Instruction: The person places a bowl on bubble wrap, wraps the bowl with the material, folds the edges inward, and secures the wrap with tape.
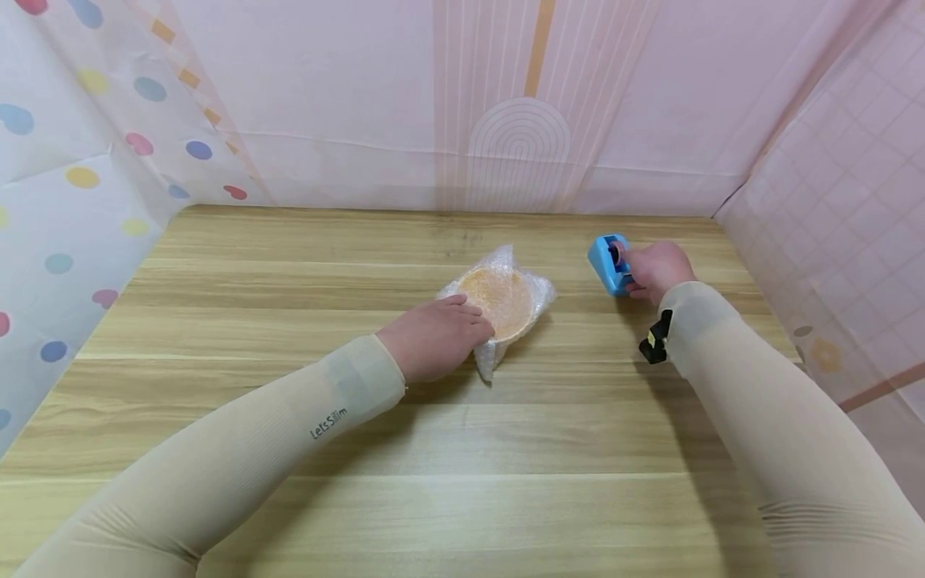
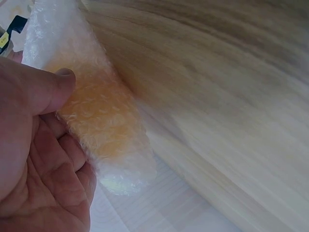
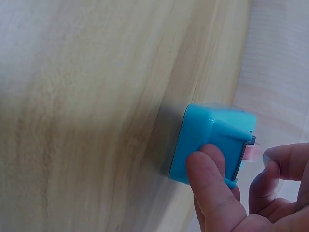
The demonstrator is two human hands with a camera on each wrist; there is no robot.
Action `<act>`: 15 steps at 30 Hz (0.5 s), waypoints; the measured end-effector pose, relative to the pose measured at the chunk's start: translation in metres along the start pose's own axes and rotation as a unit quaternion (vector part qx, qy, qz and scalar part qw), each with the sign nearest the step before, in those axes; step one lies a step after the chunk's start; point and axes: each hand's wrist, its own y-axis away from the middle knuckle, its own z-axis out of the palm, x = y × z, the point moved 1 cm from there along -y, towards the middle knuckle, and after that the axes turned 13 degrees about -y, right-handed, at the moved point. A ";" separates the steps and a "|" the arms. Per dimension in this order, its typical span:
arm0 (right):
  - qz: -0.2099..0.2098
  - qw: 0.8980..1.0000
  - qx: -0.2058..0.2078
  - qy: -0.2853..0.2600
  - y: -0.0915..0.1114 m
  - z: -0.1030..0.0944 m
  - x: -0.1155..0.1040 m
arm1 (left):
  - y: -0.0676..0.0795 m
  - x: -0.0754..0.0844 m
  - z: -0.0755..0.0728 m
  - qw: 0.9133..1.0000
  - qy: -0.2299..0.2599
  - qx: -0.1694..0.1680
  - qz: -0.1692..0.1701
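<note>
In the head view my left hand [image 1: 439,337] holds the near left side of a round, orange bowl-like thing wrapped in clear bubble wrap [image 1: 516,301]. The left wrist view shows the thumb pressed on one side of the wrap [image 2: 108,116], with the fingers curled against it. Off to the right, my right hand [image 1: 659,269] grips a blue tape dispenser [image 1: 605,261] standing on the table. In the right wrist view two fingertips press the front of the dispenser [image 3: 222,121]. Another fingertip is close to the pinkish tape end [image 3: 251,152] by the toothed cutter.
The wood-grain table [image 1: 462,466] reaches back to a pink patterned cloth wall [image 1: 325,104]. A dotted cloth [image 1: 43,217] hangs at the left and a checked one [image 1: 860,160] at the right. A black wrist mount [image 1: 656,337] sits on the right sleeve.
</note>
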 end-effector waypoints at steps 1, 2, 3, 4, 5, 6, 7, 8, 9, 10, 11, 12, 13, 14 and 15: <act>0.001 1.000 0.000 -0.003 0.000 0.000 0.000 | 0.000 0.000 0.000 1.000 0.000 0.001 0.000; 0.001 1.000 -0.001 -0.004 0.000 0.000 0.000 | 0.000 0.000 0.000 1.000 -0.001 0.001 0.001; 0.002 1.000 -0.002 -0.007 0.000 0.000 0.000 | 0.000 0.000 0.000 1.000 -0.001 0.001 0.001; 0.003 1.000 -0.004 -0.009 0.000 0.000 0.000 | 0.000 0.000 0.000 1.000 -0.001 0.000 0.002; 0.002 1.000 -0.005 -0.010 0.000 0.000 0.000 | 0.000 0.000 0.000 1.000 0.000 0.000 0.002; 0.002 1.000 -0.006 -0.011 0.001 -0.001 0.000 | 0.000 0.000 0.001 1.000 -0.001 0.000 0.002; 0.001 1.000 -0.006 -0.011 0.001 -0.001 0.000 | 0.000 0.000 0.000 1.000 -0.001 0.000 0.003; -0.001 1.000 -0.008 -0.010 0.002 -0.001 0.000 | 0.000 0.000 0.000 1.000 -0.001 -0.001 0.003; -0.003 1.000 -0.008 -0.009 0.003 -0.002 0.000 | 0.000 0.000 0.000 1.000 -0.001 -0.001 0.003; -0.004 1.000 -0.009 -0.010 0.004 -0.002 0.000 | 0.000 0.000 0.000 1.000 -0.002 0.000 0.004; -0.005 1.000 -0.009 -0.013 0.004 -0.002 0.000 | 0.000 0.000 0.000 1.000 -0.002 0.000 0.004; -0.006 1.000 -0.009 -0.014 0.005 -0.002 0.000 | 0.000 -0.001 0.000 1.000 -0.002 0.000 0.005; -0.007 1.000 -0.010 -0.016 0.005 -0.002 0.000 | 0.000 -0.001 0.000 1.000 -0.003 0.000 0.006; -0.008 1.000 -0.012 -0.019 0.006 -0.003 0.000 | 0.000 -0.001 0.000 1.000 -0.003 0.000 0.005; -0.008 1.000 -0.013 -0.021 0.006 -0.003 0.000 | 0.000 -0.001 0.000 1.000 -0.003 0.000 0.006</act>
